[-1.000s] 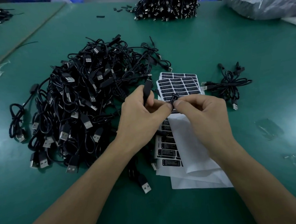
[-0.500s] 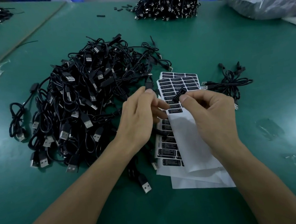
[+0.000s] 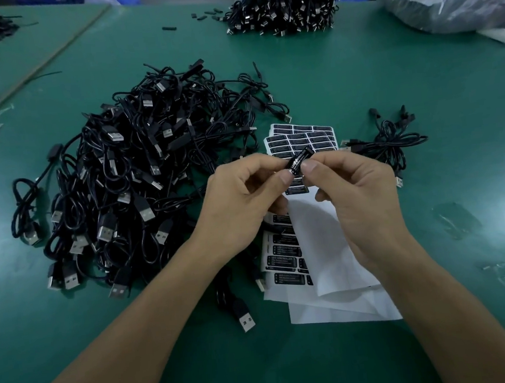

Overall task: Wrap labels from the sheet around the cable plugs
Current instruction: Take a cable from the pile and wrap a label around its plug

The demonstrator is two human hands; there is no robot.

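A wide green matted worktable (image 3: 357, 73) fills the frame. Across its left half sprawls a large tangled heap of black USB cables (image 3: 139, 186) with silver connector ends. Right of centre lie overlapping white paper label sheets (image 3: 327, 246). They carry rows of black rectangular stickers, with bare backing toward the bottom. A small bunch of black cables (image 3: 391, 144) rests just to the right of the sheets.

Two bare forearms reach in from the bottom edge and meet at the centre of the frame, above the upper part of the sheets. The left hand (image 3: 240, 205) and the right hand (image 3: 359, 193) face each other with fingers curled. Together they pinch a small black oblong cable plug (image 3: 305, 154), holding it in the air rather than on the table.

The plug's long axis slants from lower left to upper right. Its lower-left end sits between the left thumb and forefinger. The right thumb and forefinger press its middle from the right, and the upper-right end pokes out free beyond both hands. A black label with white print (image 3: 294, 166) lies around the gripped part; I cannot tell whether its edge is fully closed. Any smoothing would, I judge, have to roll around that slanted axis, and the right fingertips are nearest the label.

Half a second earlier the left hand was slightly apart from the plug and the right hand held it alone. Now both hands pinch it.
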